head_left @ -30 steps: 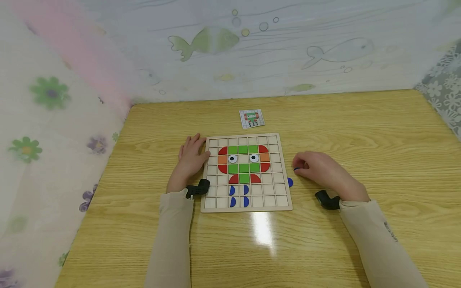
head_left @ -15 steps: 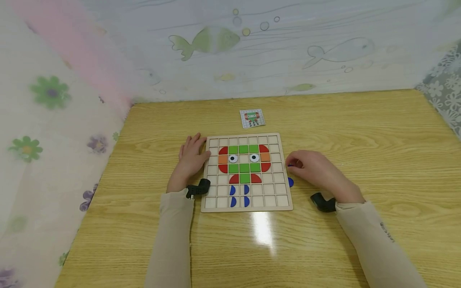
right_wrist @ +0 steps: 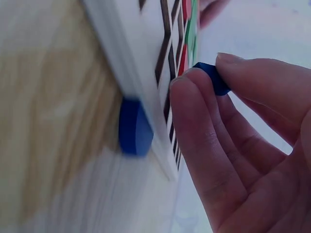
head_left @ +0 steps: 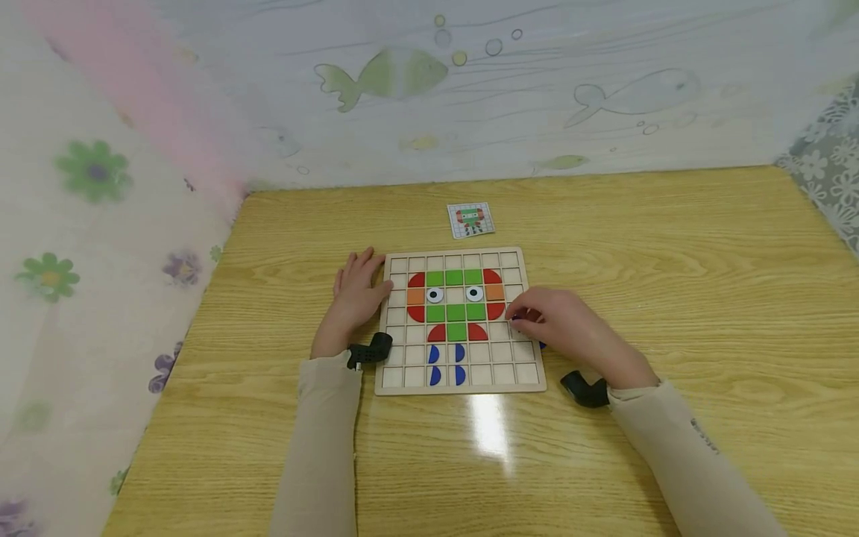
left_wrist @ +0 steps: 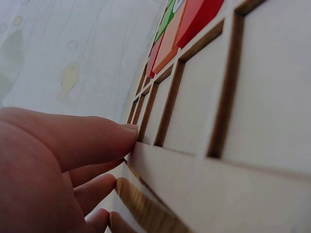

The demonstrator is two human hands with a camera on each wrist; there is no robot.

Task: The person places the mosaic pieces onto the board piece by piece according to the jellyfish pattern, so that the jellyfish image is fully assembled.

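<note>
My right hand (head_left: pixel 567 328) is over the right part of the gridded wooden board (head_left: pixel 463 392). It pinches a small blue half-circle tile (right_wrist: pixel 212 77) between thumb and fingers. The left hand (head_left: pixel 354 302) rests at the board's left edge, thumb on the rim, fingers extended on the table. Green tiles (head_left: pixel 455 312), red corner tiles (head_left: pixel 436 333), orange squares (head_left: pixel 415 296) and two round eye tiles (head_left: pixel 435 295) form a face in the grid. Below it lie several blue half-circle tiles (head_left: pixel 433 354). Against the board's right edge lies another blue tile (right_wrist: pixel 133 128), mostly hidden by my hand in the head view.
A small picture card (head_left: pixel 471 220) showing a similar face lies behind the board. The wood-grain table (head_left: pixel 295 447) meets a painted wall (head_left: pixel 510 127) at the back. A black wrist camera (head_left: pixel 584 389) sits below the right hand, and another (head_left: pixel 370 349) overlaps the board's left edge.
The right hand has moved left with the blue half-circle tile, from the table to above the board's right side. The left hand stays in place.
</note>
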